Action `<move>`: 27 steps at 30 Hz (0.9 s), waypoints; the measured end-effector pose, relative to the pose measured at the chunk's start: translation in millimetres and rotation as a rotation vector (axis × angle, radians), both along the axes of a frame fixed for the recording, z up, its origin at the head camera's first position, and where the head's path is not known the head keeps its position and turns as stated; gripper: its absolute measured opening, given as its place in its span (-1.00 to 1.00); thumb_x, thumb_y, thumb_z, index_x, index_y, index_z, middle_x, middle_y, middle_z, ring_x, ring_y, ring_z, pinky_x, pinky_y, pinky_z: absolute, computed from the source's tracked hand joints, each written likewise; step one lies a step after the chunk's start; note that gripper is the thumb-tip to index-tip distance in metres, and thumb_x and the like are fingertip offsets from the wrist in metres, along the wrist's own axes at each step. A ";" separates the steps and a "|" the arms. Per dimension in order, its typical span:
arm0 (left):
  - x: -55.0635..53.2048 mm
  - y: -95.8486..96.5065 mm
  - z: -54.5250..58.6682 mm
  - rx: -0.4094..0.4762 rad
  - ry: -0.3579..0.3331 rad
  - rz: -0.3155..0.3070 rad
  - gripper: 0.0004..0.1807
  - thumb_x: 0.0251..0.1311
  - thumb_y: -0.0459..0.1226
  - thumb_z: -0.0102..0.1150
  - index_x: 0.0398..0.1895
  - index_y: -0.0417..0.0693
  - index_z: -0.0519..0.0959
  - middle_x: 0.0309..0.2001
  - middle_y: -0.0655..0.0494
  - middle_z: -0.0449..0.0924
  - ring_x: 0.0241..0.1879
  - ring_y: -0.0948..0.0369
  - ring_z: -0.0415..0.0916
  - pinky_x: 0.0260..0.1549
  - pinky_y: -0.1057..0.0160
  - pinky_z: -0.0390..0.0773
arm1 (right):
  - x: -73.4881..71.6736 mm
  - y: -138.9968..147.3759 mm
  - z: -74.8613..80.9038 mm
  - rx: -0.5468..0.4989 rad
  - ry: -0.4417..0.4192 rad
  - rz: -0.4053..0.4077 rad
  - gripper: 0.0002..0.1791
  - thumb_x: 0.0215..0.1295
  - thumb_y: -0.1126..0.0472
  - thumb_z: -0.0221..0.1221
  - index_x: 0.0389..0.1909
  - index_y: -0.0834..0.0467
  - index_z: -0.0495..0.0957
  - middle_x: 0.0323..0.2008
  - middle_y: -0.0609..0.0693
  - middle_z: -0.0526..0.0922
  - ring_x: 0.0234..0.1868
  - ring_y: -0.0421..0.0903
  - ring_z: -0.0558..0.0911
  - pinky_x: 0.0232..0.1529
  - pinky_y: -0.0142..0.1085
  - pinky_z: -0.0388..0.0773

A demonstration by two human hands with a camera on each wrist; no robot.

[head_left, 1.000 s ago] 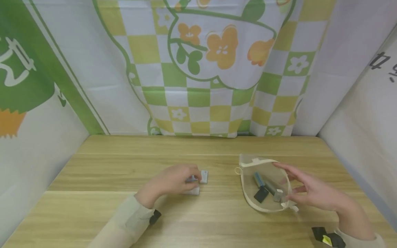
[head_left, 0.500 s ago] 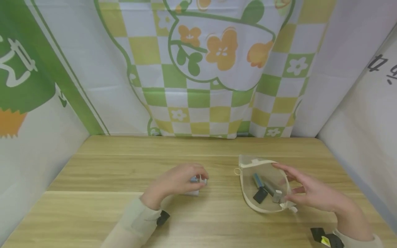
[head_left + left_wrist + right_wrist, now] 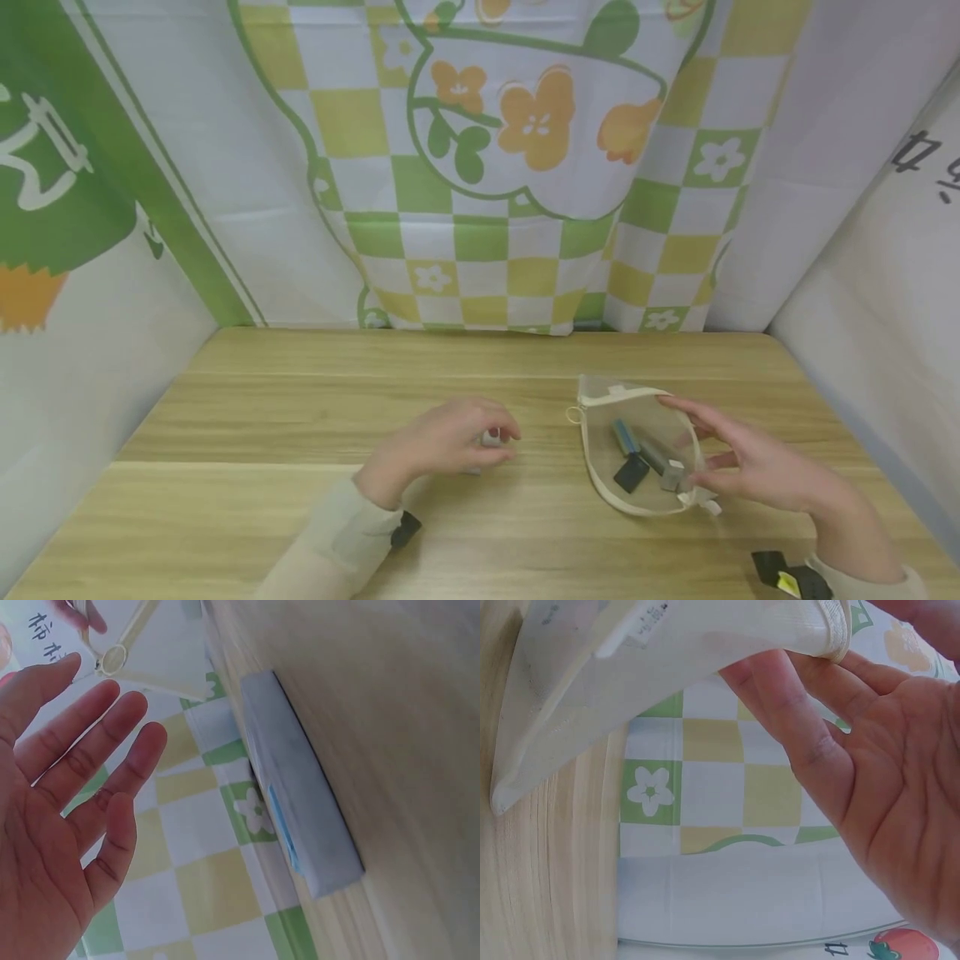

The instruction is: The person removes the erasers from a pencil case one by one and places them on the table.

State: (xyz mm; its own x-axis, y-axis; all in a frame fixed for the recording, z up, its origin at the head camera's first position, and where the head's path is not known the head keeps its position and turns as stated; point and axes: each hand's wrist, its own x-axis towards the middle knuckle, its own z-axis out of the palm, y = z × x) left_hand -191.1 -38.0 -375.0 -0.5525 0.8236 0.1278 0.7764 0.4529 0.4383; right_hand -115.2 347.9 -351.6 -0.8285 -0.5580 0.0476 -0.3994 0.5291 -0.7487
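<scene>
My left hand (image 3: 448, 437) hovers over the middle of the table, fingers relaxed and apart. In the left wrist view its palm shows nothing held. Beside it on the table lies a pale grey block (image 3: 300, 787) with a light-blue strip; in the head view the hand mostly hides the small pale pieces (image 3: 491, 437) beneath it. My right hand (image 3: 757, 467) grips the edge of a see-through zip pouch (image 3: 600, 479), fingers behind its wall. Inside the pouch are a blue bar (image 3: 624, 437), a black flat piece (image 3: 632, 472) and a grey block (image 3: 672, 475).
The wooden table (image 3: 300, 400) ends against a checked, flowered curtain (image 3: 480, 233) at the back. White printed sheets stand at the left (image 3: 90, 417) and right (image 3: 885, 333). A ring pull (image 3: 574, 415) hangs at the pouch's left corner.
My left hand has moved a little to the right, covering more of the pale pieces, and its fingers have spread. The right hand and pouch have stayed nearly still.
</scene>
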 end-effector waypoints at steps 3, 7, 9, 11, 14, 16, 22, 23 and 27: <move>0.7 4.8 0.2 0.000 0.012 -0.009 -0.77 0.29 -0.17 0.25 -0.07 -0.07 0.68 -0.12 0.14 0.70 -0.14 0.25 0.61 -0.07 0.33 0.59 | -0.2 0.4 -1.0 -0.005 0.005 0.005 -0.02 0.21 0.29 0.33 0.56 0.04 0.00 0.50 0.23 0.07 0.21 -0.53 0.32 -0.07 -0.32 0.67; 2.4 11.3 1.0 -0.003 0.032 -0.025 -0.76 0.29 -0.16 0.25 -0.07 -0.06 0.68 -0.13 0.16 0.71 -0.15 0.28 0.60 -0.08 0.36 0.59 | -0.5 0.4 -2.2 -0.012 0.012 0.014 -0.03 0.21 0.30 0.33 0.56 0.05 0.01 0.51 0.03 0.09 0.21 -0.49 0.35 -0.07 -0.31 0.68; 2.9 15.0 1.1 -0.007 0.041 -0.043 -0.77 0.29 -0.17 0.24 -0.08 -0.07 0.68 -0.14 0.16 0.71 -0.16 0.29 0.59 -0.08 0.38 0.58 | -0.4 0.4 -2.1 -0.014 0.014 0.019 -0.03 0.21 0.31 0.33 0.56 0.06 0.01 0.51 0.04 0.08 0.21 -0.49 0.35 -0.07 -0.31 0.68; 3.4 18.5 1.8 -0.017 0.050 -0.057 -0.77 0.30 -0.17 0.23 -0.07 -0.06 0.68 -0.14 0.16 0.70 -0.15 0.30 0.59 -0.07 0.40 0.57 | 0.0 0.2 -1.6 -0.015 0.010 0.018 -0.03 0.21 0.32 0.33 0.56 0.05 0.01 0.50 0.13 0.08 0.21 -0.50 0.35 -0.08 -0.31 0.68; 4.8 23.1 2.9 -0.039 0.058 -0.067 -0.76 0.31 -0.15 0.22 -0.05 -0.04 0.67 -0.12 0.18 0.70 -0.14 0.32 0.59 -0.05 0.40 0.56 | 0.4 -0.2 -0.5 -0.005 0.008 0.012 -0.03 0.21 0.30 0.33 0.56 0.04 0.01 0.48 0.28 0.07 0.21 -0.52 0.34 -0.09 -0.32 0.67; 5.5 26.0 3.3 -0.049 0.060 -0.069 -0.75 0.31 -0.14 0.22 -0.04 -0.02 0.67 -0.11 0.19 0.70 -0.13 0.33 0.58 -0.03 0.41 0.56 | 0.6 -0.5 0.0 0.000 0.007 0.009 -0.03 0.21 0.29 0.33 0.56 0.04 0.01 0.49 0.30 0.07 0.20 -0.53 0.34 -0.09 -0.33 0.67; 5.9 36.2 1.9 -0.067 0.099 -0.103 -0.77 0.30 -0.15 0.21 -0.05 0.01 0.67 -0.12 0.21 0.69 -0.14 0.35 0.58 -0.05 0.47 0.53 | 1.1 -1.3 0.6 0.002 -0.001 0.006 -0.03 0.21 0.30 0.33 0.56 0.04 0.01 0.49 0.30 0.07 0.21 -0.54 0.33 -0.09 -0.32 0.68; 6.0 37.9 1.7 -0.068 0.107 -0.111 -0.77 0.29 -0.15 0.21 -0.05 0.01 0.67 -0.12 0.21 0.69 -0.14 0.35 0.58 -0.05 0.48 0.53 | 1.1 -1.3 0.6 0.003 0.000 0.005 -0.03 0.21 0.30 0.33 0.56 0.03 0.01 0.49 0.29 0.07 0.21 -0.54 0.33 -0.10 -0.32 0.68; 7.8 43.8 2.3 -0.061 0.104 -0.126 -0.76 0.30 -0.15 0.21 -0.05 0.00 0.67 -0.12 0.20 0.69 -0.14 0.34 0.58 -0.04 0.50 0.52 | 0.8 -1.4 0.3 0.003 0.001 0.008 -0.03 0.21 0.30 0.33 0.56 0.04 0.00 0.48 0.30 0.07 0.21 -0.52 0.34 -0.10 -0.32 0.68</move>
State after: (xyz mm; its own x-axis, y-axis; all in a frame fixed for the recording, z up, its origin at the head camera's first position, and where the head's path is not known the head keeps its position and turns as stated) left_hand -183.3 5.8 -372.7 -0.4305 0.8937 0.1263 0.8685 0.3721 0.3276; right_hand -114.4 346.5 -351.3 -0.8242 -0.5644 0.0467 -0.4039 0.5281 -0.7470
